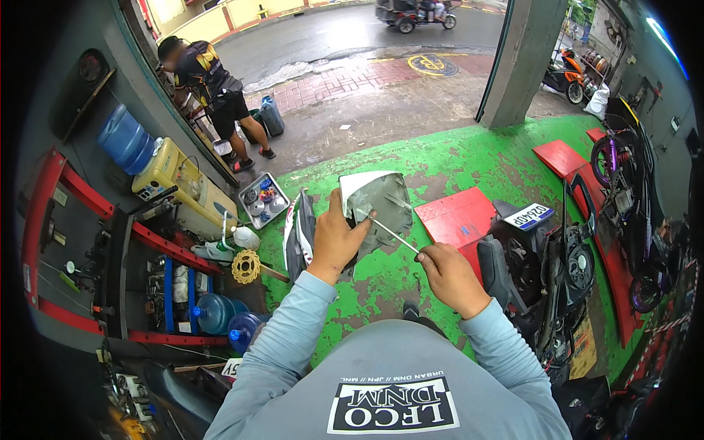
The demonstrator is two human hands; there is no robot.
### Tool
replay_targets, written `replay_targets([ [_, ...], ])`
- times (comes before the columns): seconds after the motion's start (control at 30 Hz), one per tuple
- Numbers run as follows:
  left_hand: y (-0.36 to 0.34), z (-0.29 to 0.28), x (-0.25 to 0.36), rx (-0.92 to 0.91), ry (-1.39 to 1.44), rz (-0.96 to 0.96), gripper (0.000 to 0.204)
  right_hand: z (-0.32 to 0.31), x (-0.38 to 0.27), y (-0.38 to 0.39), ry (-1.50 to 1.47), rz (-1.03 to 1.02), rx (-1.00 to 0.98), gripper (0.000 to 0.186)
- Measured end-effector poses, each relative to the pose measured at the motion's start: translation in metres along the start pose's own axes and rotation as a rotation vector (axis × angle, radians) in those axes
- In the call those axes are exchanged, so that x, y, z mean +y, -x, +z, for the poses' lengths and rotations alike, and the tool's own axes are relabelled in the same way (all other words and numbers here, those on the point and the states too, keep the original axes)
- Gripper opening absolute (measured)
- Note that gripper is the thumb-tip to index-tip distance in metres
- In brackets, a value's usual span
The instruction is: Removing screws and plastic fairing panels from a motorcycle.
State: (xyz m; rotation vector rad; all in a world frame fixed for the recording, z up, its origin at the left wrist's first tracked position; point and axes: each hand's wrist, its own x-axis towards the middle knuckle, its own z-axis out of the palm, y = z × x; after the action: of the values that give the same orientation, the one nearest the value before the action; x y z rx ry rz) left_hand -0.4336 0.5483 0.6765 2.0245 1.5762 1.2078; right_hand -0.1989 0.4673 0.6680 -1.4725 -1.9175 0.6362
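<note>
Left hand [334, 238]: its grip is narrow, pinching the left edge of the fairing panel, with the thumb laid over the panel's inner face and the fingers behind.
Right hand [446, 275]: its grip is closed around the near end of a thin metal rod [394, 235]; whether a handle sits inside the palm, I cannot tell.
Fairing panel [383, 198]: held up in front of the person above the floor, its dull grey inner face toward the wearer, a white strip along the top.
Rod tip: over the lower left part of the panel, beside the left thumb; whether it touches is too small to tell.
Left of the panel: a black and white fairing piece [298, 236] with red marks, and beyond it a metal tray [279, 208] of small blue, red and dark parts.
Right of the panel: a red plate [451, 215] on the floor, beside a partly stripped scooter [517, 268] bearing a licence plate [529, 216].
Floor [352, 299]: green paint, worn through in patches.
Far left: a gold perforated disc [246, 267], blue water jugs [213, 314] and a yellow water dispenser [170, 178].
Doorway: another person [213, 88] in black shorts stands bent forward near upright containers [271, 116].
Street: a three-wheeled vehicle [414, 15] on wet asphalt.
</note>
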Motion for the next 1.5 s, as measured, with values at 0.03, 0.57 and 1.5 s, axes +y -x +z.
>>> replay_targets([
  [0.03,0.004,-0.003,-0.002,-0.002,0.000,0.012,0.060,0.004,-0.002,0.002,-0.002,-0.012,-0.005,0.020],
  [0.57,0.045,-0.033,-0.026,-0.025,-0.032,-0.027,0.056,0.038,-0.041,0.024,-0.032,0.050,-0.057,0.020],
  [1.5,0.049,-0.008,-0.016,-0.046,0.162,0.053,0.064,0.039,-0.077,-0.013,0.013,-0.101,0.131,0.026],
])
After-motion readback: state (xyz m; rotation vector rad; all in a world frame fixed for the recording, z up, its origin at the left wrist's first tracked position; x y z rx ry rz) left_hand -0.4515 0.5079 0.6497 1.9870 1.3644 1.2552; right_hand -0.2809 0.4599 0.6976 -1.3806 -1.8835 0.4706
